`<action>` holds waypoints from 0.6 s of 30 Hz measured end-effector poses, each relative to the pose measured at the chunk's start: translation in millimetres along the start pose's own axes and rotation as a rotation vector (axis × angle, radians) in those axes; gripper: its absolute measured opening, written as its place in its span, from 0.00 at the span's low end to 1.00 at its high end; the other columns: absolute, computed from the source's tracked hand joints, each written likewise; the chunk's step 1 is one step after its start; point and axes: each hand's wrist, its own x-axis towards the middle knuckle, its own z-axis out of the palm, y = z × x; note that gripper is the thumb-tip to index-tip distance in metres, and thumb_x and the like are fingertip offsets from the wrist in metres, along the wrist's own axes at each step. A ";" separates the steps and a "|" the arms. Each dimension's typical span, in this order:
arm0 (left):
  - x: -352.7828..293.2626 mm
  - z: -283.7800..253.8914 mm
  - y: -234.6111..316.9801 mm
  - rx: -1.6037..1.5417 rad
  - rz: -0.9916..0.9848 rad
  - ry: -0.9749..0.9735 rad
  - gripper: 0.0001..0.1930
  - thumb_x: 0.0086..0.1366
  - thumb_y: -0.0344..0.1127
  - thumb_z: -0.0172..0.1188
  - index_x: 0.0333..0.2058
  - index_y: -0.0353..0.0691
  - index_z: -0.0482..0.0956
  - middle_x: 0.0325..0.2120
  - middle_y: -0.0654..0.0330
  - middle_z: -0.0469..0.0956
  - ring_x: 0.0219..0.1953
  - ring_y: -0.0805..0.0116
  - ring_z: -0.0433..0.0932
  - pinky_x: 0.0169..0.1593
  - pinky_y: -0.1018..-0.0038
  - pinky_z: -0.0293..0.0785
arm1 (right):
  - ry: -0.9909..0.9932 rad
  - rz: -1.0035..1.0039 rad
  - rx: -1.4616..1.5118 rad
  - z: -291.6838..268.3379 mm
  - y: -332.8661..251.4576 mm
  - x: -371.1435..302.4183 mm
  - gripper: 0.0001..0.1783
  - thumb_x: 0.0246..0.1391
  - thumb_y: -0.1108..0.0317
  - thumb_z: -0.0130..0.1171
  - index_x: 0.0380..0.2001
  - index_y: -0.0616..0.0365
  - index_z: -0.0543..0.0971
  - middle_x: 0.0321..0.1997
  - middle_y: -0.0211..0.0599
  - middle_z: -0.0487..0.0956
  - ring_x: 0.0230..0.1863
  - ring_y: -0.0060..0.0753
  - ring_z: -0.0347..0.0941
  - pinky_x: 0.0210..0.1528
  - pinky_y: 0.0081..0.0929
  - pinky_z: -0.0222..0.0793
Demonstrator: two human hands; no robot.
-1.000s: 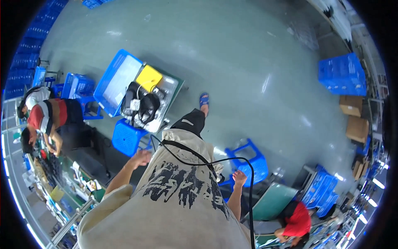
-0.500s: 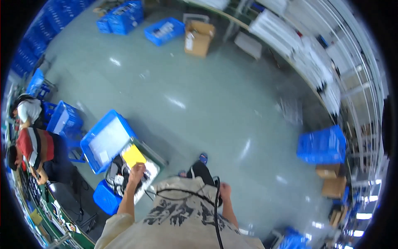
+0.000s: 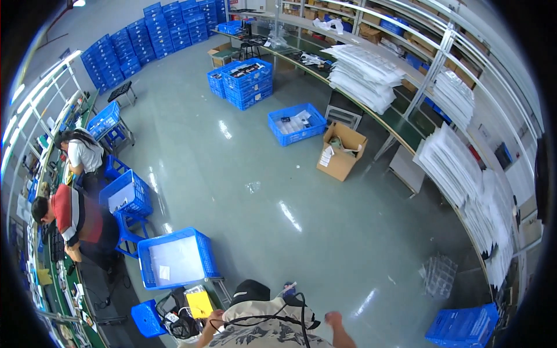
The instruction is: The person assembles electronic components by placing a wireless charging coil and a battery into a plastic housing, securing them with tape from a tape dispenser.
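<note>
My left hand (image 3: 214,318) is low in the view, next to the right edge of a flat yellow piece (image 3: 199,304); its fingers are too small and partly hidden to read. The yellow piece lies on a surface beside a heap of black items with cables (image 3: 181,322). Away from my body on the right, my right hand (image 3: 333,318) hangs over the floor with curled fingers and nothing visible in it. A black cord (image 3: 272,317) runs across my light shirt. Just beyond the yellow piece stands a blue crate (image 3: 210,255) with a white sheet inside.
Two people (image 3: 81,217) work at the long green bench (image 3: 61,278) on the left. A blue stool (image 3: 148,318) is nearby. Ahead are a cardboard box (image 3: 336,165), a shallow blue crate (image 3: 284,137) and stacked blue crates (image 3: 249,95). Shelving with white packets (image 3: 452,165) curves along the right.
The view has tilted up and shows more of the room ahead. My left hand has shifted from over the yellow piece to its right edge. My right hand is farther from my body.
</note>
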 end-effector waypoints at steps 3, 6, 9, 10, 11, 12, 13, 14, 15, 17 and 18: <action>-0.1 0.7 52.5 -0.161 0.012 0.177 0.20 0.60 0.48 0.68 0.41 0.35 0.84 0.29 0.57 0.84 0.32 0.69 0.82 0.36 0.69 0.78 | -0.017 -0.024 -0.092 -103.6 -21.4 143.1 0.17 0.54 0.59 0.50 0.30 0.54 0.85 0.36 0.47 0.83 0.42 0.53 0.79 0.43 0.51 0.74; 22.4 -14.6 63.0 -0.059 0.105 0.208 0.13 0.65 0.41 0.62 0.32 0.34 0.81 0.24 0.58 0.82 0.26 0.67 0.80 0.27 0.69 0.74 | 0.252 0.088 0.332 -213.6 -74.1 263.9 0.10 0.44 0.64 0.55 0.24 0.50 0.84 0.30 0.41 0.84 0.33 0.46 0.80 0.37 0.43 0.74; 73.4 -43.8 45.5 0.387 0.285 0.170 0.13 0.66 0.38 0.58 0.29 0.33 0.79 0.24 0.57 0.81 0.24 0.64 0.79 0.25 0.68 0.73 | 0.369 0.046 0.523 -322.0 -180.9 356.7 0.08 0.51 0.67 0.56 0.31 0.52 0.85 0.27 0.36 0.84 0.31 0.31 0.81 0.36 0.33 0.75; 86.6 -58.4 52.5 0.312 0.219 0.158 0.13 0.66 0.39 0.58 0.31 0.33 0.79 0.24 0.56 0.81 0.25 0.62 0.80 0.27 0.67 0.74 | 0.397 -0.031 0.502 -346.9 -212.0 375.5 0.10 0.53 0.67 0.56 0.34 0.52 0.85 0.29 0.35 0.84 0.31 0.30 0.81 0.36 0.31 0.76; 106.2 -68.8 66.0 0.230 0.161 0.147 0.14 0.66 0.40 0.57 0.33 0.33 0.80 0.25 0.55 0.82 0.27 0.60 0.80 0.28 0.66 0.75 | 0.401 -0.042 0.584 -363.3 -243.9 395.1 0.11 0.54 0.66 0.57 0.38 0.52 0.84 0.32 0.36 0.85 0.32 0.31 0.81 0.38 0.31 0.76; 119.2 -80.4 76.3 0.154 0.097 0.133 0.14 0.65 0.41 0.57 0.35 0.33 0.80 0.26 0.54 0.82 0.28 0.59 0.81 0.30 0.65 0.76 | 0.399 -0.052 0.668 -371.5 -275.7 409.7 0.13 0.55 0.65 0.57 0.41 0.53 0.84 0.35 0.37 0.85 0.33 0.32 0.82 0.39 0.31 0.77; 130.5 -97.8 83.3 0.083 0.027 0.124 0.15 0.65 0.42 0.56 0.37 0.34 0.80 0.27 0.53 0.82 0.29 0.57 0.81 0.31 0.63 0.77 | 0.330 -0.097 0.680 -380.2 -309.5 419.0 0.14 0.56 0.64 0.58 0.43 0.53 0.83 0.37 0.38 0.85 0.35 0.33 0.82 0.41 0.31 0.77; 144.9 -114.7 91.7 0.009 -0.045 0.125 0.17 0.65 0.43 0.55 0.38 0.34 0.81 0.27 0.52 0.83 0.30 0.55 0.82 0.33 0.62 0.78 | 0.258 -0.153 0.692 -393.9 -347.7 428.9 0.15 0.56 0.63 0.59 0.45 0.54 0.82 0.39 0.40 0.85 0.38 0.34 0.82 0.43 0.32 0.77; 154.8 -128.7 92.1 -0.061 -0.125 0.123 0.18 0.65 0.44 0.55 0.40 0.34 0.81 0.28 0.51 0.83 0.31 0.53 0.83 0.35 0.61 0.79 | 0.210 -0.192 0.621 -404.4 -385.8 427.9 0.15 0.56 0.62 0.58 0.45 0.54 0.82 0.39 0.40 0.85 0.40 0.35 0.82 0.45 0.33 0.77; 227.3 -155.0 93.8 -1.168 -0.310 0.222 0.10 0.66 0.36 0.57 0.33 0.33 0.77 0.25 0.52 0.81 0.21 0.64 0.79 0.20 0.71 0.71 | 0.164 -0.219 0.553 -424.3 -432.0 425.0 0.16 0.56 0.61 0.58 0.45 0.53 0.83 0.40 0.41 0.85 0.41 0.37 0.82 0.46 0.34 0.77; 256.6 -168.3 109.8 -0.934 -0.358 0.285 0.10 0.66 0.36 0.57 0.37 0.33 0.77 0.27 0.52 0.82 0.22 0.65 0.80 0.20 0.72 0.72 | 0.116 -0.214 0.490 -423.0 -445.6 429.1 0.16 0.56 0.61 0.58 0.45 0.52 0.83 0.40 0.41 0.85 0.42 0.38 0.82 0.47 0.35 0.76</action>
